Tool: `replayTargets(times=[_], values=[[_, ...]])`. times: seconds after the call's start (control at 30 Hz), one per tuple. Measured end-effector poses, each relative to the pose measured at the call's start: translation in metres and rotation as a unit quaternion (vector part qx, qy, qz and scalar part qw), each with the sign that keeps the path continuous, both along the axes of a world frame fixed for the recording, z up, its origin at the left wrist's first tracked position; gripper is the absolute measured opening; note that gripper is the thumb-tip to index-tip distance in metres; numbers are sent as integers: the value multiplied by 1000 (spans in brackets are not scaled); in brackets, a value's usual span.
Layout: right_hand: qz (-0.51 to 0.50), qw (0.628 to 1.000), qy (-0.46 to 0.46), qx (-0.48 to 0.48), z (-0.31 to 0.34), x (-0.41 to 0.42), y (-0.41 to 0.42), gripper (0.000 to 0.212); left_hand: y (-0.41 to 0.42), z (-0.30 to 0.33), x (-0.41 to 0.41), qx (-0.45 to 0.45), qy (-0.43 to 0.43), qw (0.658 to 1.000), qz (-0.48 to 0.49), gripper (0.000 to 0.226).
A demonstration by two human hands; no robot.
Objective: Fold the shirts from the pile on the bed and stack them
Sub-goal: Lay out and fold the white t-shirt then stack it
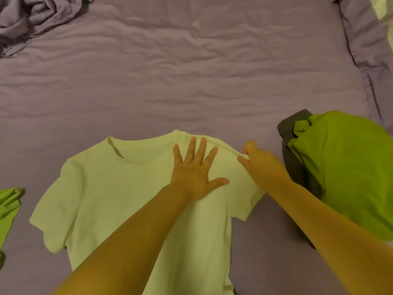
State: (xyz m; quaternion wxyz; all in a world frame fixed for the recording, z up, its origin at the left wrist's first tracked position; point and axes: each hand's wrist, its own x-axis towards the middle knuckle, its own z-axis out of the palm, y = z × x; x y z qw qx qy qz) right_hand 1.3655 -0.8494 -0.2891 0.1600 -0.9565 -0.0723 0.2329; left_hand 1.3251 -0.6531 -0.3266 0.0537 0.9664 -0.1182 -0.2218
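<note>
A: Pale T-shirt [119, 194] spread flat, front up, near centre of purple bed sheet [191, 81]. Collar toward far side, hem toward near edge, so long axis running near to far.

B: Hands?

A: Left hand [194, 175] pressed flat on chest right of collar, fingers straight and splayed. Right hand [258, 160] pinching right shoulder seam just beside it, fingers curled round fabric.

B: Fold direction?

A: Likely right side drawn leftward across left hand as crease line; right hand nearer that sleeve.

B: Fabric?

A: Soft, thin knit, smooth, ribbed round neck, short sleeves.

B: Around it?

A: Bright green cloth [344, 167] over dark grey garment [291, 150] at right, near shirt. Green fabric scrap [9, 209] at left edge. Crumpled purple bedding [32, 20] far left.
</note>
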Motion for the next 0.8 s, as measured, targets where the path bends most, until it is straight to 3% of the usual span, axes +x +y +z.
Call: replayTargets(times=[0.07,0.13,0.3,0.4,0.5,0.6,0.67,0.73,0.8], values=[[57,992,-59,-100,-6,3,-8,25,-6,-2,0,17,-7,1000,11,96],[87,981,-102,-141,-11,3,-12,33,-12,-6,0,38,-14,999,24,99],[105,958,-223,-144,-10,2,-4,15,-19,-7,-2,80,-26,996,41,100],[111,950,-276,-94,-1,-30,8,19,-19,0,-7,83,-33,995,45,96],[176,953,-239,-54,0,-87,15,21,-12,8,-35,49,-64,995,57,77],[53,988,-126,-72,5,-111,12,30,4,12,-83,25,-92,992,87,63],[10,990,-121,-78,11,-112,22,32,19,11,-112,20,-82,991,106,60],[44,984,-168,-41,15,-115,45,23,33,12,-131,22,-68,990,120,60],[134,980,-145,-17,16,-123,72,47,44,15,-142,14,-48,990,134,59]])
